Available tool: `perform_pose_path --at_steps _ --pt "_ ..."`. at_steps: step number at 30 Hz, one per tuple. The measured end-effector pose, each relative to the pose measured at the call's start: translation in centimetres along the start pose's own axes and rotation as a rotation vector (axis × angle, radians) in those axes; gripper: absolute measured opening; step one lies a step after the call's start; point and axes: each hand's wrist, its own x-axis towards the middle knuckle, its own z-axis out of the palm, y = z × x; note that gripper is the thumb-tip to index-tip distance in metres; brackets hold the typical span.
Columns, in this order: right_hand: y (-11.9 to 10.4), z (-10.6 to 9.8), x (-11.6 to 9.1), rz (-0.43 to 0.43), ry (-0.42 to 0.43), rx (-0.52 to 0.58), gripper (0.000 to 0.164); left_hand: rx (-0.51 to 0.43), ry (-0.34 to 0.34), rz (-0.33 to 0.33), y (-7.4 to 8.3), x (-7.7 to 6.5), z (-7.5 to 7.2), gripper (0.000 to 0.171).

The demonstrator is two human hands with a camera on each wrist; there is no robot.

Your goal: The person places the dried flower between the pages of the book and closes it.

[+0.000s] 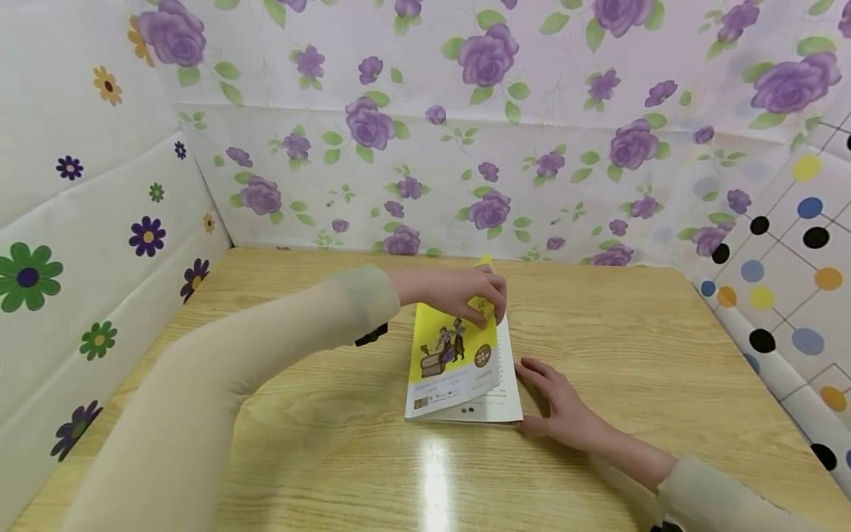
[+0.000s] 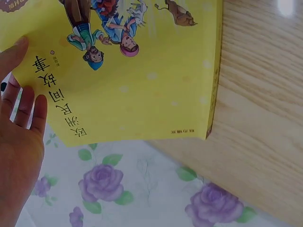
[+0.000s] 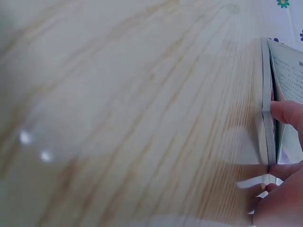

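Note:
A yellow-covered paperback book (image 1: 435, 369) lies on the table with its cover partly raised, showing a white printed page (image 1: 508, 380) beneath. My left hand (image 1: 465, 292) reaches across to the upper right part of the cover and pinches its edge, thumb on the outside and fingers behind. In the left wrist view the yellow cover (image 2: 156, 90) shows cartoon figures and Chinese characters. My right hand (image 1: 565, 410) rests at the book's lower right corner, fingers spread and loosely bent. In the right wrist view, its fingertips touch the edge of the page block (image 3: 268, 94).
The light wood table (image 1: 319, 443) reaches to a floral cloth wall (image 1: 425, 185) at the back. Patterned cloth walls also stand at left (image 1: 120, 222) and right (image 1: 784, 281). A bright light reflection lies on the table in front of the book.

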Motion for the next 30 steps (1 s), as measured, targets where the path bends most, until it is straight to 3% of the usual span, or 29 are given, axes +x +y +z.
perform_pose_path --at_steps 12,20,30 --pt "0.0 -0.1 -0.8 0.037 -0.041 0.012 0.074 -0.069 -0.013 0.035 -1.2 3.4 2.8 0.018" --pt "-0.4 0.6 -1.7 0.028 0.014 -0.024 0.064 -0.097 -0.028 0.000 -1.8 4.0 4.0 0.020" --pt "-1.0 0.9 -2.5 0.102 0.039 -0.033 0.065 -0.094 -0.016 0.005 -2.6 4.9 5.8 0.019"
